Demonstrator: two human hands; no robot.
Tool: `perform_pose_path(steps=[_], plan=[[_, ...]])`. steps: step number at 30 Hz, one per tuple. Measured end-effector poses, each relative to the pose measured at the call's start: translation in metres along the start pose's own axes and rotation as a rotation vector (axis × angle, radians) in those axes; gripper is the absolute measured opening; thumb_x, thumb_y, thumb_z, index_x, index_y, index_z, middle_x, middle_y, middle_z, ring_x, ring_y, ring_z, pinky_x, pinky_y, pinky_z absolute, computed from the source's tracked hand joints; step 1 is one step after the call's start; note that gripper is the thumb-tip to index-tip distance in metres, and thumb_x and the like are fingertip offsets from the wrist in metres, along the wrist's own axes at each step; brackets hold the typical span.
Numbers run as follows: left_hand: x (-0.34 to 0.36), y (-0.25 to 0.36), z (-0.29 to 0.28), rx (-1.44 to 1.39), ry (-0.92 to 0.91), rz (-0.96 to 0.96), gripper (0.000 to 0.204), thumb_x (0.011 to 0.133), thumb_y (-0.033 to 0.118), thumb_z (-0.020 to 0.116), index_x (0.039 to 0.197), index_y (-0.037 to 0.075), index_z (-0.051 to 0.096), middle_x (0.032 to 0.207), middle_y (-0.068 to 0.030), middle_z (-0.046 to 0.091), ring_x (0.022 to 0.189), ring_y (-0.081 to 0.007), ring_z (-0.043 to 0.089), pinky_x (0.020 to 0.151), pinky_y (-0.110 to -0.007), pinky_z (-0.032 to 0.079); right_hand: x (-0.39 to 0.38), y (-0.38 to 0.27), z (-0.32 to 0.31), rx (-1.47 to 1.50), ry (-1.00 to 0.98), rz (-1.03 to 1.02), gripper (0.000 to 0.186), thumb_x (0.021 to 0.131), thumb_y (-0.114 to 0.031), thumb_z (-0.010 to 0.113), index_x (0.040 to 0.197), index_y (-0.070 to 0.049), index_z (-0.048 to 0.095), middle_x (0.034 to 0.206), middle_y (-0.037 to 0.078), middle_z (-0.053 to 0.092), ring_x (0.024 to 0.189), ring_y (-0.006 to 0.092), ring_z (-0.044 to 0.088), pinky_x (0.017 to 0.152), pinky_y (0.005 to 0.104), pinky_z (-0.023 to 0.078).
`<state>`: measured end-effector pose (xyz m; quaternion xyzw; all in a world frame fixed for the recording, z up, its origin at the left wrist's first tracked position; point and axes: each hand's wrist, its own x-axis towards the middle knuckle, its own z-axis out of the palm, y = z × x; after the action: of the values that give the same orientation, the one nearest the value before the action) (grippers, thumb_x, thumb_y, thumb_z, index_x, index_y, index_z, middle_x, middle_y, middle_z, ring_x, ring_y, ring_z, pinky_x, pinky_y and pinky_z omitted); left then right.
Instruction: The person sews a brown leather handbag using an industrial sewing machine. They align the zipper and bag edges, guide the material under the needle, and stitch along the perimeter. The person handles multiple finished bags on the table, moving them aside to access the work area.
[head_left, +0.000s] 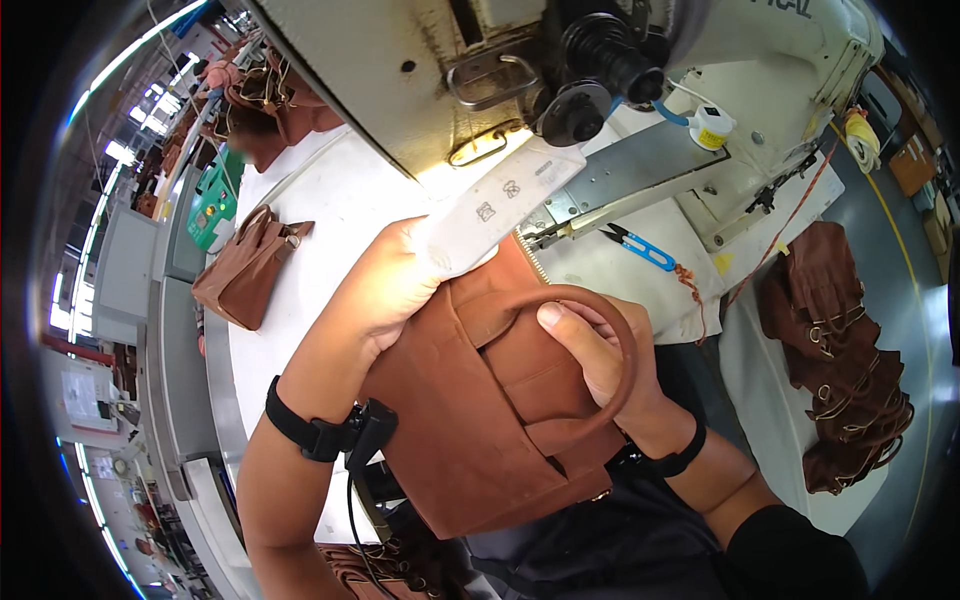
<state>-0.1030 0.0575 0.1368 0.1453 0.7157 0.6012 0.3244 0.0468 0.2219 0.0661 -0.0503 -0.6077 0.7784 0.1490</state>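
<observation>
A brown leather handbag (450, 420) with a rounded handle (628, 345) lies tilted in front of me, below the sewing machine (600, 60). My right hand (610, 365) grips its right side, the thumb pressed on the leather inside the handle loop. At the bag's upper left edge is my left hand (395, 265); a pale translucent plate (500, 205) with printed symbols covers its fingers, so their grip is hidden. A strip of zipper teeth (531, 258) shows along the bag's top edge, close to the machine's metal bed (640, 170).
Blue-handled thread snips (645, 250) lie on the white surface right of the bag. Another brown handbag (255, 265) stands on the white table (330, 190) at left. Brown bags are piled at right (835, 370) and far left (285, 105). A dark strap (300, 425) circles my left forearm, its cable hanging.
</observation>
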Motion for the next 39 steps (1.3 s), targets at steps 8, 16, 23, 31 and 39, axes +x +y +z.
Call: perform_pose_path(steps=[8,16,23,31,39], plan=[[0.008,0.011,-0.01,0.1,0.008,0.094,0.031,0.098,0.01,0.067,0.124,-0.007,0.069,0.117,-0.0101,0.075,0.105,-0.0135,0.069,0.097,-0.027,0.052,0.018,0.005,0.007,0.116,-0.001,0.045,0.023,0.101,-0.014,0.068,0.116,0.004,0.074,0.09,-0.002,0.07,0.082,0.0032,0.059,0.07,0.0218,0.049],[0.037,0.006,-0.023,-0.094,-0.124,0.104,0.035,0.097,0.013,0.069,0.128,-0.004,0.066,0.123,-0.0108,0.072,0.112,-0.0158,0.067,0.1,-0.03,0.052,0.027,0.016,0.013,0.123,0.063,-0.059,0.022,0.101,-0.015,0.069,0.11,0.005,0.073,0.085,-0.005,0.066,0.079,0.0018,0.055,0.065,0.0215,0.046],[0.04,0.014,-0.025,0.305,-0.023,0.219,0.044,0.095,0.017,0.076,0.135,0.004,0.063,0.128,-0.0058,0.067,0.115,-0.0144,0.062,0.098,-0.033,0.053,0.003,-0.005,-0.007,-0.28,-0.052,0.045,0.03,0.104,-0.024,0.065,0.089,0.002,0.068,0.069,-0.007,0.049,0.066,0.0023,0.04,0.055,0.0256,0.033],[-0.087,0.001,0.03,1.197,0.38,0.808,0.035,0.083,0.015,0.082,0.112,0.003,0.066,0.108,-0.0165,0.068,0.104,-0.0352,0.064,0.09,-0.043,0.051,-0.064,-0.032,-0.063,-0.351,-0.331,0.161,0.03,0.1,-0.023,0.07,0.088,0.004,0.069,0.069,-0.003,0.058,0.065,0.0027,0.047,0.056,0.0252,0.038],[-0.167,-0.082,0.179,1.18,0.576,0.616,0.056,0.074,0.007,0.087,0.124,0.006,0.062,0.145,-0.0152,0.057,0.136,-0.043,0.05,0.113,-0.052,0.039,-0.064,-0.034,-0.065,0.026,-0.363,0.491,0.031,0.1,-0.027,0.071,0.081,-0.003,0.069,0.063,-0.002,0.058,0.053,0.0025,0.046,0.047,0.022,0.033]])
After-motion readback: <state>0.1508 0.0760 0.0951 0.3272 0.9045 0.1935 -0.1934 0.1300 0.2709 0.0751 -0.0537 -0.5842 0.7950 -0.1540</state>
